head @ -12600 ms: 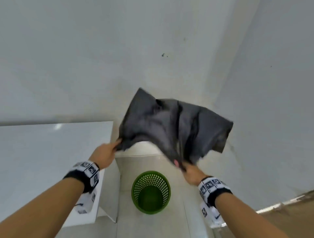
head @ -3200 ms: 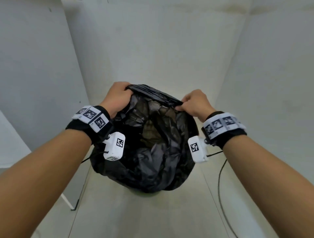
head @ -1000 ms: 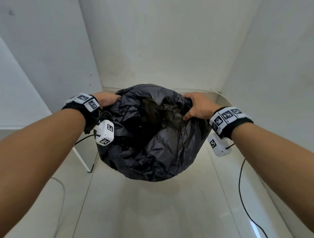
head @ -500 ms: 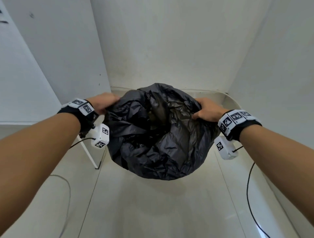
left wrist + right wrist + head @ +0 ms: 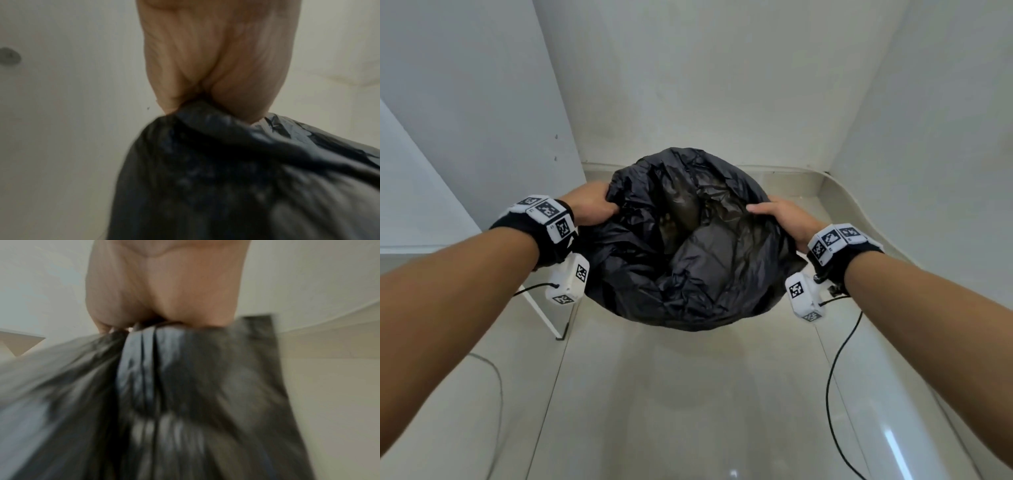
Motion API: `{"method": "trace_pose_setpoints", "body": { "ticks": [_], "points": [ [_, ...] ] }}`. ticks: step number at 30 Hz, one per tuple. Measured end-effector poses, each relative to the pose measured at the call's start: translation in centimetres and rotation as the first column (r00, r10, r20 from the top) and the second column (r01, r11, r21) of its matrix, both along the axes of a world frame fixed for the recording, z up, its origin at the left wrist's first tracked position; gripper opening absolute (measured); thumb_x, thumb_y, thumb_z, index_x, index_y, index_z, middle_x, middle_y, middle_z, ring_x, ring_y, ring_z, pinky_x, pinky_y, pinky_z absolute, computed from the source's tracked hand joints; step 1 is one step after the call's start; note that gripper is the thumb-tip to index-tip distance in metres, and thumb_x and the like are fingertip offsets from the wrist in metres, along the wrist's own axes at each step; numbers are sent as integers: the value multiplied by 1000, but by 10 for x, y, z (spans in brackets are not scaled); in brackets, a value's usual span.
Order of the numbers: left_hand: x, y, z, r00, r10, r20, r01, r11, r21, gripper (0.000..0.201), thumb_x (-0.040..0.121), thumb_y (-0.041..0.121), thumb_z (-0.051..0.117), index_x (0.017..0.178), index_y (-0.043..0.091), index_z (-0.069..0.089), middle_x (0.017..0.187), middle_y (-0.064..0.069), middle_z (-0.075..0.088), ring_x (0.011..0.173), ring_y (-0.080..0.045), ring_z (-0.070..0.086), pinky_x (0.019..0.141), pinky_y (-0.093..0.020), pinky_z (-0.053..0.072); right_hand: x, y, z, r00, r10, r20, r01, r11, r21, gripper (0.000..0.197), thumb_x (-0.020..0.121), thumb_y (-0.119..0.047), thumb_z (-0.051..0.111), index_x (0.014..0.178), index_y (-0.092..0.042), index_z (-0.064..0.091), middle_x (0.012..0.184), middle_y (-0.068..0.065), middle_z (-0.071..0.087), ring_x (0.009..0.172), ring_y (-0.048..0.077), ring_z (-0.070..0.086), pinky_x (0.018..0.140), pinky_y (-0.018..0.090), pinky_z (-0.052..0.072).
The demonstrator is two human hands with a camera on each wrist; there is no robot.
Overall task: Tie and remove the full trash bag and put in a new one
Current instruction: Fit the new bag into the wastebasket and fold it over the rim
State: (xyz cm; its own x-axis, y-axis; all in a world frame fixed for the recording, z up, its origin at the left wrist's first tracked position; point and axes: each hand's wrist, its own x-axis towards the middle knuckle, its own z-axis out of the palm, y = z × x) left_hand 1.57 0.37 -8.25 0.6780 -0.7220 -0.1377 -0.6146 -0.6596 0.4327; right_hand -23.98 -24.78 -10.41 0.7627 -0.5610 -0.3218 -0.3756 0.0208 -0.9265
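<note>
A black trash bag point(image 5: 688, 260) is spread wide over the spot in the corner where the green bin stood; the bin itself is hidden under the plastic. My left hand point(image 5: 590, 207) grips the bag's left rim, the fingers curled into a bunch of plastic point(image 5: 205, 116). On the opposite rim my right hand point(image 5: 780, 216) holds the bag, thumb on top; its wrist view shows gathered black plastic point(image 5: 164, 353) running out of the closed fingers, blurred. The bag's mouth faces up and its dark inside is visible.
White walls point(image 5: 688, 68) close in the corner behind and to both sides. A white table leg point(image 5: 544, 315) stands at the left of the bag. Black cables point(image 5: 832, 377) trail over the pale tiled floor point(image 5: 671, 394) near me.
Both hands have drawn farther apart along the rim, so the bag's mouth is stretched wider. The bag sits a little lower and farther from me in the picture.
</note>
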Motion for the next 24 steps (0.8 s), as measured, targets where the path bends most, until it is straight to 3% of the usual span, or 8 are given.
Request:
{"method": "trace_pose_setpoints", "body": {
  "ticks": [5,9,11,13,16,19,22,24],
  "points": [
    [14,-9,-12,995,91,29,-89,995,-53,22,92,21,61,106,5,67,111,-22,67,102,-37,63,94,-42,50,4,13,-24,982,-157,105,150,987,64,59,96,-64,47,131,-21,67,123,-1,73,114,19,69,105,38,48],
    [20,-20,-17,975,220,-21,-221,970,-101,37,93,34,65,100,-1,70,102,-21,68,96,-36,64,86,-40,49,15,12,-54,942,-298,152,293,955,53,70,85,-82,33,124,-37,69,129,-11,68,121,16,61,113,44,39],
    [25,-22,-19,930,333,-155,-357,918,-172,50,89,44,68,101,-5,70,103,-19,69,94,-35,66,88,-42,53,20,7,-67,912,-375,167,366,927,78,72,82,-82,30,120,-37,71,127,-9,68,120,18,61,114,46,39],
    [24,-23,-19,821,359,-443,-491,840,-230,54,91,42,69,116,-5,64,116,-17,68,99,-32,68,91,-44,56,20,15,-66,907,-401,128,384,913,141,75,86,-80,27,128,-33,67,131,-6,67,121,21,60,114,46,40],
    [10,-15,-15,601,129,-789,-512,820,-256,33,105,20,45,130,1,55,121,-10,66,99,-20,66,84,-32,55,18,22,-68,885,-451,118,416,878,235,73,96,-73,28,138,-23,60,136,-2,64,124,23,58,113,44,42],
    [1,3,-15,509,-44,-860,-460,830,-315,40,93,-4,28,113,4,61,105,-6,73,88,-17,69,80,-29,55,13,26,-73,869,-480,122,460,873,162,44,101,-46,42,126,-19,66,126,0,68,118,25,61,105,43,49],
    [-8,10,-23,587,-36,-809,-399,856,-328,52,85,-17,23,114,5,60,108,-5,70,94,-18,68,78,-27,53,8,29,-90,884,-454,115,457,889,-5,33,94,-9,49,117,-19,71,112,4,73,106,29,67,88,41,55],
    [-12,6,-32,696,64,-715,-401,861,-314,49,87,-21,28,117,3,59,106,-9,66,98,-26,63,72,-28,52,4,29,-101,901,-429,57,432,899,-65,40,86,-4,52,112,-21,76,102,2,77,102,32,71,88,47,60]
  ]
}}
